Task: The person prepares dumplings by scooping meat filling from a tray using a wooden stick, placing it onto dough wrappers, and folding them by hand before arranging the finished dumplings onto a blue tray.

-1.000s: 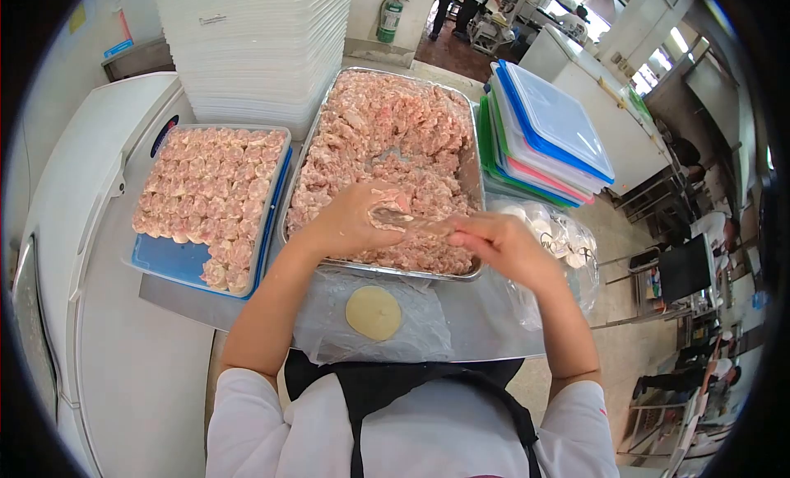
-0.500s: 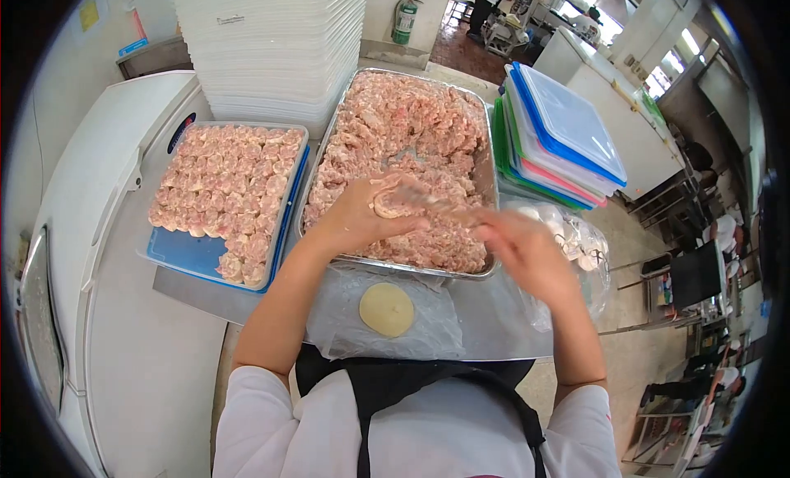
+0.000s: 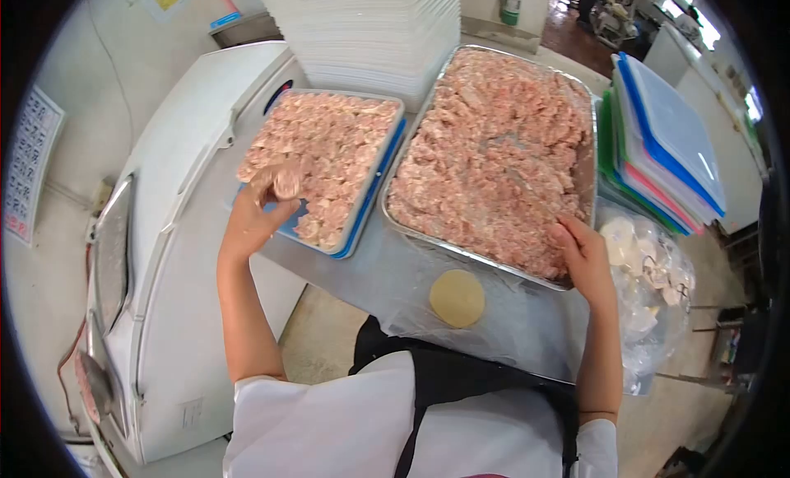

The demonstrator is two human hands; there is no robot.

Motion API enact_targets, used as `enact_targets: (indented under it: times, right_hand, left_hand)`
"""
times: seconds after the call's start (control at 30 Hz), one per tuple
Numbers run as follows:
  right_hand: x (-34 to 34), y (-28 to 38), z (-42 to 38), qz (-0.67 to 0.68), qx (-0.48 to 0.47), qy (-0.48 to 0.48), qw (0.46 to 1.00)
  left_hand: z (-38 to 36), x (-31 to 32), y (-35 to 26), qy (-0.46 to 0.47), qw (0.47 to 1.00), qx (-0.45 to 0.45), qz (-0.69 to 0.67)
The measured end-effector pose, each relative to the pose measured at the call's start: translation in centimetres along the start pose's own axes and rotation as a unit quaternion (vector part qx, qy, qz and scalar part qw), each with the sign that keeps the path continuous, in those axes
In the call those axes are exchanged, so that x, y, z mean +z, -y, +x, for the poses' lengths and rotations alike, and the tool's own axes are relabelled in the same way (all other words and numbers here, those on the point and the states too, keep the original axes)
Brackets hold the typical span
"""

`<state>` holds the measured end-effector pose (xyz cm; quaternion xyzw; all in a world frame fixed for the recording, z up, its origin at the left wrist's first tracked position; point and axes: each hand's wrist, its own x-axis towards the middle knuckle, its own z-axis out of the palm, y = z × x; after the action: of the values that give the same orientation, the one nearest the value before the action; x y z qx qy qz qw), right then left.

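Observation:
My left hand (image 3: 251, 219) pinches a meat-filled dumpling (image 3: 287, 184) over the near-left part of a shallow plastic tray (image 3: 380, 153). Rows of similar dumplings (image 3: 329, 140) fill most of that tray. At the near-right corner of a large metal pan (image 3: 476, 262), my right hand (image 3: 583, 251) is closed around a narrow, meat-smeared spreading tool (image 3: 539, 205), its blade lying in the ground meat (image 3: 502, 124). Just in front of the pan, pale round dough wrappers (image 3: 457, 298) lie on a clear plastic sheet (image 3: 411, 313).
Tall stacked white trays (image 3: 370, 41) stand behind the dumpling tray. Coloured lids (image 3: 671, 140) are piled right of the pan, with a plastic bag of white items (image 3: 646, 264) nearer me. A white chest freezer (image 3: 197, 231) flanks the left side.
My left hand has carried the dumpling from above the meat pan left to the dumpling tray. The right hand has lowered the tool into the meat. The view has turned left.

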<state>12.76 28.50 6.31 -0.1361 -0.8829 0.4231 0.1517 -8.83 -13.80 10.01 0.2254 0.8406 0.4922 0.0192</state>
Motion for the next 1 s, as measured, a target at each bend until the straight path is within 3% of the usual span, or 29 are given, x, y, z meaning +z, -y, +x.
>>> enact_targets:
  times: [0.13,0.27,0.4,0.47,0.57,0.8,0.87,1.0]
  right_hand:
    - [-0.1,-1.0,0.1,0.017,-0.022,-0.004,1.0]
    - [-0.2,-0.2,0.2,0.032,-0.003,0.022,0.999]
    - [-0.2,-0.5,0.1,0.065,0.022,0.016,0.998]
    - [-0.5,-0.1,0.0,0.014,0.021,0.039,0.999]
    - [0.0,-0.6,-0.2,0.03,0.0,0.012,0.999]
    - [0.2,0.1,-0.1,0.033,0.048,0.031,0.998]
    - [0.2,0.0,-0.1,0.015,0.053,0.023,0.998]
    - [0.3,-0.4,0.0,0.003,0.052,0.029,0.998]
  left_hand:
    - [-2.6,-1.1,0.7,-0.013,0.979,-0.085,0.187]
    - [-1.2,-0.3,0.8,-0.01,0.97,-0.065,0.232]
    - [-0.5,0.0,1.4,0.044,0.966,-0.101,0.234]
    - [-0.8,0.0,2.1,0.081,0.97,-0.1,0.208]
    - [-0.9,0.2,0.9,0.085,0.967,-0.156,0.181]
    - [0.2,1.2,1.2,0.06,0.964,-0.125,0.229]
    - [-0.1,0.6,1.7,0.08,0.98,-0.111,0.142]
    - [0.0,1.1,0.7,0.081,0.965,-0.155,0.195]
